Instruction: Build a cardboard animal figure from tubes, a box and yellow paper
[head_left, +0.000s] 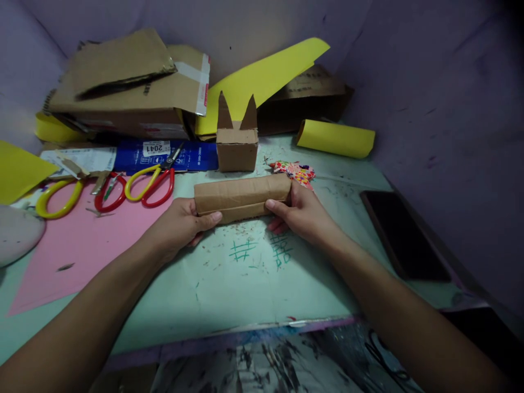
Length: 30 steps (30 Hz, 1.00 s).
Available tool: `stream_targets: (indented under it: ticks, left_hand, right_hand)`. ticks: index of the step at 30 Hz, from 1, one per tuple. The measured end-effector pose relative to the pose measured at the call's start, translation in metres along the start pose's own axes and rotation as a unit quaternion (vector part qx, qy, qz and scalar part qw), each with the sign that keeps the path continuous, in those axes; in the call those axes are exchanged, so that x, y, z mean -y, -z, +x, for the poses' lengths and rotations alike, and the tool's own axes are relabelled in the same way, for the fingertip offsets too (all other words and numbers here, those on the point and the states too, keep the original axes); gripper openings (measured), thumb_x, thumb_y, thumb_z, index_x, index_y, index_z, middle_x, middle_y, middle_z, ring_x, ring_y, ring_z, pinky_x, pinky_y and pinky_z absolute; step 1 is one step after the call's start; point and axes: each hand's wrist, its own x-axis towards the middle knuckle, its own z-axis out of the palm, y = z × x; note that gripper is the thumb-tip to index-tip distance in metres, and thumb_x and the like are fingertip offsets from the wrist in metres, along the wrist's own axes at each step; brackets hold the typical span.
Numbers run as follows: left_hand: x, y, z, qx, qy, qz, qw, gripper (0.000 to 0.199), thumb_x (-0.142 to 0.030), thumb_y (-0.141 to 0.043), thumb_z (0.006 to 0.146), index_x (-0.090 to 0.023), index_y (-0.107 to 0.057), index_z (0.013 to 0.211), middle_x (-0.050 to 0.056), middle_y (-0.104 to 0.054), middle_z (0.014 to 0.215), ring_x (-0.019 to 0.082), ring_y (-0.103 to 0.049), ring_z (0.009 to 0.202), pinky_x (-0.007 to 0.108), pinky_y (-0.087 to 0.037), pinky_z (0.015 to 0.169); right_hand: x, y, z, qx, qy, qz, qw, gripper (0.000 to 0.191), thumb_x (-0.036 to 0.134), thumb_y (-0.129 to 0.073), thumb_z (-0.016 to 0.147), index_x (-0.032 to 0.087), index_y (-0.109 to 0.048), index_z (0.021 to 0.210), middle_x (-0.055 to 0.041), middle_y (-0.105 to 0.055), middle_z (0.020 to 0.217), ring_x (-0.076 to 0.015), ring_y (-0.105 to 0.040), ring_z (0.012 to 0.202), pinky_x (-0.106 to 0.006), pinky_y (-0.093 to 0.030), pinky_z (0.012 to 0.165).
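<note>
A folded piece of brown cardboard (241, 195), long and box-like, is held level just above the table between both hands. My left hand (186, 221) grips its left end, the thumb lying along the front lower edge. At the right end my right hand (301, 210) is closed on it, thumb pressed on the front face and fingers mostly hidden behind and below. Directly behind stands a small cardboard box with two pointed ears (237, 147). A colourful patterned scrap (297, 172) lies just beyond my right hand.
Red-and-yellow scissors (158, 185) and a second pair (61, 199) lie on the left by pink paper (77, 256). Cardboard boxes (123, 109) and yellow sheets (262, 79) fill the back. A yellow roll (338, 139) and a dark phone (403, 234) sit to the right.
</note>
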Motion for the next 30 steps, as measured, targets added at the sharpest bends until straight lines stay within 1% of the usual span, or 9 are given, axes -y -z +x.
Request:
stream_targets:
  ticks: [4,11,16,18,21,23,25,27,30]
  left_hand:
    - [0.001,-0.001,0.0,-0.023,-0.001,-0.004,1.0,0.037,-0.026,-0.067,0.065,-0.02,-0.042,0.038,-0.006,-0.036,0.026,0.005,-0.026,0.028,0.02,-0.014,0.034]
    - [-0.004,-0.006,0.0,-0.045,0.006,-0.026,0.999,0.036,-0.018,-0.065,0.064,-0.019,-0.041,0.037,-0.006,-0.036,0.025,0.004,-0.027,0.026,0.02,-0.015,0.033]
    - [0.003,-0.004,0.0,-0.035,-0.026,-0.045,0.998,0.027,-0.019,-0.067,0.063,-0.019,-0.046,0.046,-0.006,-0.043,0.031,0.006,-0.034,0.029,0.019,-0.025,0.033]
    - [0.009,0.0,0.002,-0.02,-0.045,-0.057,0.997,0.022,-0.019,-0.068,0.061,-0.018,-0.049,0.051,-0.007,-0.045,0.033,0.005,-0.035,0.03,0.018,-0.025,0.033]
    - [0.014,0.005,0.005,-0.019,-0.06,-0.078,0.995,0.014,-0.019,-0.07,0.059,-0.017,-0.056,0.058,-0.009,-0.044,0.035,0.003,-0.031,0.03,0.017,-0.021,0.032]
    - [0.012,0.006,0.005,-0.036,-0.065,-0.09,0.993,0.011,-0.018,-0.071,0.057,-0.016,-0.062,0.063,-0.007,-0.053,0.043,0.004,-0.038,0.035,0.016,-0.028,0.034]
    - [0.008,0.005,0.003,-0.058,-0.074,-0.077,0.993,0.016,-0.016,-0.073,0.054,-0.016,-0.067,0.068,-0.003,-0.063,0.057,0.008,-0.05,0.046,0.018,-0.039,0.042]
    - [0.004,0.004,0.002,-0.079,-0.086,-0.047,0.992,0.021,-0.013,-0.074,0.05,-0.016,-0.07,0.07,0.0,-0.068,0.066,0.014,-0.058,0.058,0.022,-0.045,0.05]
    - [0.004,0.005,0.003,-0.099,-0.088,-0.035,0.991,0.021,-0.011,-0.076,0.048,-0.017,-0.071,0.068,0.001,-0.069,0.065,0.017,-0.06,0.063,0.024,-0.047,0.053]
  right_hand:
    - [0.001,-0.001,-0.002,-0.008,-0.003,0.0,1.0,0.028,0.015,-0.06,0.077,0.021,-0.045,0.101,0.002,-0.06,0.071,-0.0141,-0.061,0.038,-0.028,-0.051,0.033]
    - [-0.005,-0.002,-0.003,-0.024,0.021,-0.046,0.998,0.039,0.021,-0.06,0.078,0.021,-0.043,0.112,-0.0009,-0.062,0.072,-0.0175,-0.062,0.041,-0.03,-0.051,0.034]
    - [-0.009,-0.003,-0.006,-0.022,0.034,0.01,0.999,0.039,0.018,-0.059,0.076,0.022,-0.042,0.111,-0.001,-0.061,0.081,-0.0143,-0.063,0.044,-0.026,-0.052,0.037]
    - [-0.008,-0.002,-0.007,-0.02,0.037,0.012,0.999,0.041,0.019,-0.06,0.076,0.021,-0.042,0.113,0.0002,-0.06,0.078,-0.0139,-0.062,0.042,-0.026,-0.051,0.035]
    - [-0.005,0.001,-0.008,-0.039,0.046,-0.039,0.997,0.04,0.024,-0.064,0.073,0.02,-0.049,0.11,0.0018,-0.059,0.07,-0.0111,-0.055,0.035,-0.023,-0.044,0.029]
    - [-0.003,0.005,-0.009,-0.062,0.058,-0.074,0.994,0.035,0.028,-0.067,0.07,0.019,-0.056,0.102,0.0011,-0.06,0.07,-0.0078,-0.05,0.033,-0.02,-0.039,0.028]
    - [-0.003,0.008,-0.009,-0.076,0.065,-0.085,0.991,0.032,0.029,-0.07,0.067,0.018,-0.059,0.094,0.0004,-0.061,0.072,-0.0064,-0.048,0.035,-0.02,-0.037,0.03]
    - [-0.003,0.011,-0.009,-0.065,0.056,-0.086,0.993,0.031,0.028,-0.072,0.065,0.016,-0.06,0.091,0.0014,-0.059,0.067,-0.0072,-0.047,0.037,-0.02,-0.038,0.032]
    - [-0.006,0.014,-0.006,-0.04,0.049,-0.103,0.993,0.03,0.027,-0.072,0.065,0.016,-0.062,0.09,0.0037,-0.055,0.056,-0.0086,-0.046,0.038,-0.02,-0.036,0.034]
